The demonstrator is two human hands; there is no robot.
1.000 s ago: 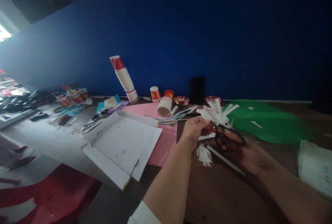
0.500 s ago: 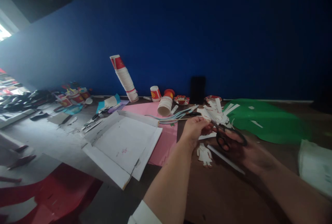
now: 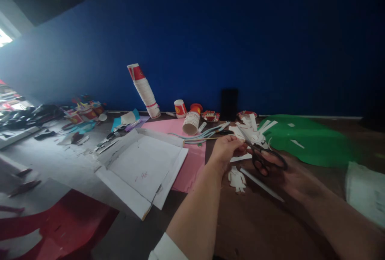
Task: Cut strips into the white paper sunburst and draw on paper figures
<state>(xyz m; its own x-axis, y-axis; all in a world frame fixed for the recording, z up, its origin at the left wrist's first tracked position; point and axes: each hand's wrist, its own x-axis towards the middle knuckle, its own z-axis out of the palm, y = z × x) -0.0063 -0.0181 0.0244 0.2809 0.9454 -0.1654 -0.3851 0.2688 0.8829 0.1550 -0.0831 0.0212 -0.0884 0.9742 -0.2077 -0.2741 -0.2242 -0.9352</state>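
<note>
My right hand [image 3: 279, 171] has its fingers in the handle loops of black-handled scissors [image 3: 258, 155]. The blades point up and left, close to the fingertips of my left hand [image 3: 227, 149]. That hand is closed in a pinch; what it holds is small, pale and mostly covered by the fingers. Below the hands, a white paper cutout [image 3: 237, 179] shaped like a little figure lies on the dark table. Right of it is a narrow white strip [image 3: 261, 184]. Behind the scissors is a heap of white paper scraps [image 3: 255, 133].
An open white box lid [image 3: 144, 157] lies left of my arm, partly over pink paper [image 3: 188, 171]. Paper cups [image 3: 191, 122] and a leaning cup stack [image 3: 146, 95] stand by the blue wall [image 3: 192, 43]. Green sheet [image 3: 313, 143] lies right; a red chair [image 3: 66, 228] is lower left.
The scissors have shifted slightly in my right hand, and a blade now shows more clearly by the left fingertips. My left hand has hardly moved.
</note>
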